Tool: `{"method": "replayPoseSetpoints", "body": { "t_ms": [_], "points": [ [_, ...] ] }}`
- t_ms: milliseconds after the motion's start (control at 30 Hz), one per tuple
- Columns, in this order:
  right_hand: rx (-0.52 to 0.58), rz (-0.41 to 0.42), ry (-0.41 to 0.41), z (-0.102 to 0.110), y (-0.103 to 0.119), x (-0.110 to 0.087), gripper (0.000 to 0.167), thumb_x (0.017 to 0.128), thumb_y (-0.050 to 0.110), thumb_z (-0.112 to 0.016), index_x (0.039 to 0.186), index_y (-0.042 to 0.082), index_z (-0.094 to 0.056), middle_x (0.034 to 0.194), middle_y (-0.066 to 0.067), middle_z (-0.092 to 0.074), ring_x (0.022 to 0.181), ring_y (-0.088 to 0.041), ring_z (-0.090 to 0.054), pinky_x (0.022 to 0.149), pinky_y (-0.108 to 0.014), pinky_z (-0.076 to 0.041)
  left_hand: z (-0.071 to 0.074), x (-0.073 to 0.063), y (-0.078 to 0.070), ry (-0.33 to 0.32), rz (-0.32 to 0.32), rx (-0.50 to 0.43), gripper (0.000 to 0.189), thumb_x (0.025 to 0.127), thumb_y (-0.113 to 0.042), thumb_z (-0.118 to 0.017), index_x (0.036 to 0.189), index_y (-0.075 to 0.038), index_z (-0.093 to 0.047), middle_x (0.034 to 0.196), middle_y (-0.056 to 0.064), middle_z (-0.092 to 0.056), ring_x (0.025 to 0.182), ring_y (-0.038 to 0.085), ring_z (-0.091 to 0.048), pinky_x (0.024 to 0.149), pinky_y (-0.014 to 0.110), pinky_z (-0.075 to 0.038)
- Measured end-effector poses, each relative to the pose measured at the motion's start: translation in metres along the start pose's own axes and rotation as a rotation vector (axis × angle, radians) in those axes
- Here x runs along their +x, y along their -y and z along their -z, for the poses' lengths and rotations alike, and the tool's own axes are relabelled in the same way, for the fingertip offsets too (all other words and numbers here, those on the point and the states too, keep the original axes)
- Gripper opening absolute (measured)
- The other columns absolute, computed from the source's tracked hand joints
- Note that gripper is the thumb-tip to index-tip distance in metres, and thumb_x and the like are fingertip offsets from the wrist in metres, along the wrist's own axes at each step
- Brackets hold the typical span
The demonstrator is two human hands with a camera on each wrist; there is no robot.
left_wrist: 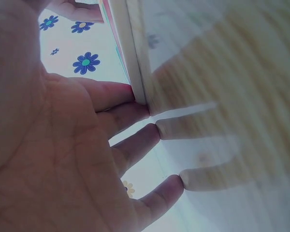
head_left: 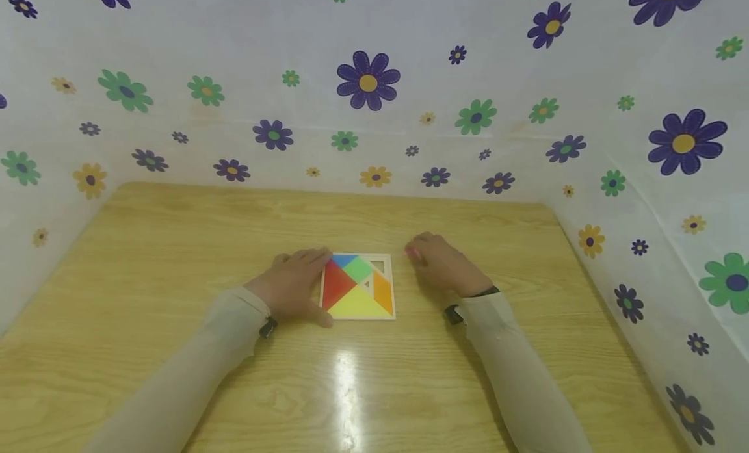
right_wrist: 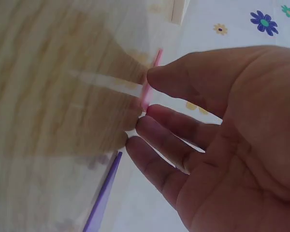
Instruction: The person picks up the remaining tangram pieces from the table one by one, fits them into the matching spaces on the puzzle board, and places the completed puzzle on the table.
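Observation:
A tangram puzzle in a white square tray (head_left: 393, 303) lies on the table, with red, yellow, blue, green and orange pieces in it. Bare triangular gaps show at its far right corner and near its middle. My left hand (head_left: 290, 285) rests along the tray's left side, its fairly straight fingers by the far left corner and its thumb by the near one. To the right of the tray, my right hand (head_left: 446, 264) pinches a pink tangram piece (right_wrist: 146, 92) between thumb and forefinger, close over the table. A purple piece (right_wrist: 102, 198) lies by that hand, hidden in the head view.
The wood-grain table (head_left: 175, 245) is glossy and mirrors the fingers. A white flower-printed sheet (head_left: 409, 102) rises behind it and along its left and right sides.

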State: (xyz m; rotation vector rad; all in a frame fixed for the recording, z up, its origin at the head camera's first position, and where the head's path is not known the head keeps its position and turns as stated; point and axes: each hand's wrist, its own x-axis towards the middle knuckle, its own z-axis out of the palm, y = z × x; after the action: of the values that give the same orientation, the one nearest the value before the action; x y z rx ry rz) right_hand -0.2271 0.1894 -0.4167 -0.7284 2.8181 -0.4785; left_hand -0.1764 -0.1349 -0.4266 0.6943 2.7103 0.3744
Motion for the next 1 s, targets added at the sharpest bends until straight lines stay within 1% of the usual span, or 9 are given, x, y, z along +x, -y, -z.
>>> {"method": "replayPoseSetpoints", "body": {
  "t_ms": [67,167,267,433,567,633,767,867,1000],
  "points": [
    [-0.025,-0.031,0.004,0.0006,0.0008,-0.0006,0.027,0.110,0.016,-0.049,0.122,0.003,-0.070,0.126,-0.018,-0.062,0.118,-0.036,-0.059,0.110,-0.050,-0.046,0.0013,-0.0005,-0.0006,0.005,0.003,-0.007,0.130,0.070,-0.074,-0.080,0.166,-0.010,-0.022,0.171,0.008,-0.023,0.157,0.035,-0.022,0.121,0.064,-0.022],
    [-0.061,-0.045,-0.001,0.0008,0.0018,-0.0007,0.021,0.106,0.010,-0.055,0.118,0.004,-0.071,0.113,-0.014,-0.061,0.103,-0.030,-0.058,0.102,-0.045,-0.051,0.0016,-0.0006,-0.0003,0.006,0.003,-0.006,0.129,0.070,-0.073,-0.080,0.166,-0.009,-0.022,0.171,0.008,-0.023,0.156,0.035,-0.022,0.120,0.064,-0.022],
    [-0.079,-0.043,-0.008,0.0004,0.0023,-0.0002,0.019,0.102,0.006,-0.059,0.115,0.003,-0.071,0.107,-0.012,-0.061,0.097,-0.027,-0.057,0.096,-0.042,-0.054,0.0008,-0.0002,0.0003,0.008,0.003,-0.003,0.129,0.070,-0.074,-0.080,0.166,-0.010,-0.022,0.171,0.008,-0.023,0.156,0.035,-0.022,0.120,0.064,-0.023],
    [-0.048,-0.083,0.003,0.0004,0.0026,-0.0017,0.020,0.098,0.007,-0.062,0.116,0.003,-0.070,0.106,-0.011,-0.061,0.095,-0.025,-0.058,0.090,-0.042,-0.055,-0.0006,0.0007,0.0007,0.009,0.003,-0.007,0.130,0.069,-0.076,-0.079,0.166,-0.011,-0.022,0.171,0.007,-0.023,0.157,0.035,-0.022,0.120,0.065,-0.022],
    [-0.033,-0.095,-0.001,0.0008,0.0019,-0.0035,0.022,0.096,0.009,-0.063,0.117,0.003,-0.069,0.105,-0.011,-0.062,0.093,-0.025,-0.058,0.087,-0.042,-0.055,-0.0009,0.0012,0.0008,0.002,-0.006,-0.003,0.130,0.069,-0.077,-0.079,0.165,-0.010,-0.023,0.171,0.008,-0.023,0.156,0.035,-0.022,0.120,0.065,-0.022],
    [-0.032,-0.104,0.001,0.0008,0.0020,-0.0039,0.024,0.098,0.013,-0.065,0.119,0.003,-0.068,0.105,-0.011,-0.063,0.093,-0.025,-0.058,0.087,-0.042,-0.055,-0.0011,0.0015,0.0008,0.001,-0.010,-0.002,0.130,0.069,-0.077,-0.079,0.165,-0.010,-0.023,0.171,0.008,-0.023,0.156,0.035,-0.022,0.120,0.065,-0.022],
    [-0.020,-0.141,0.028,0.0009,0.0033,-0.0036,0.032,0.100,0.023,-0.067,0.125,0.002,-0.065,0.107,-0.012,-0.066,0.094,-0.024,-0.060,0.090,-0.043,-0.055,-0.0023,0.0025,0.0021,-0.003,-0.011,-0.002,0.130,0.068,-0.077,-0.079,0.165,-0.010,-0.023,0.171,0.007,-0.024,0.156,0.035,-0.023,0.120,0.065,-0.022],
    [0.016,-0.188,0.061,0.0026,0.0051,-0.0045,0.034,0.101,0.029,-0.067,0.123,0.003,-0.062,0.109,-0.012,-0.068,0.095,-0.025,-0.061,0.092,-0.044,-0.054,-0.0034,0.0030,0.0032,-0.004,-0.010,0.000,0.131,0.068,-0.078,-0.078,0.166,-0.011,-0.023,0.171,0.007,-0.024,0.156,0.034,-0.023,0.120,0.065,-0.023],
    [0.061,-0.240,0.091,0.0039,0.0064,-0.0060,0.031,0.101,0.034,-0.066,0.117,0.008,-0.059,0.111,-0.011,-0.069,0.096,-0.025,-0.062,0.093,-0.044,-0.054,-0.0035,0.0030,0.0033,-0.004,-0.008,-0.002,0.131,0.068,-0.079,-0.078,0.166,-0.011,-0.023,0.171,0.007,-0.024,0.156,0.034,-0.023,0.120,0.064,-0.023]
  ]
}}
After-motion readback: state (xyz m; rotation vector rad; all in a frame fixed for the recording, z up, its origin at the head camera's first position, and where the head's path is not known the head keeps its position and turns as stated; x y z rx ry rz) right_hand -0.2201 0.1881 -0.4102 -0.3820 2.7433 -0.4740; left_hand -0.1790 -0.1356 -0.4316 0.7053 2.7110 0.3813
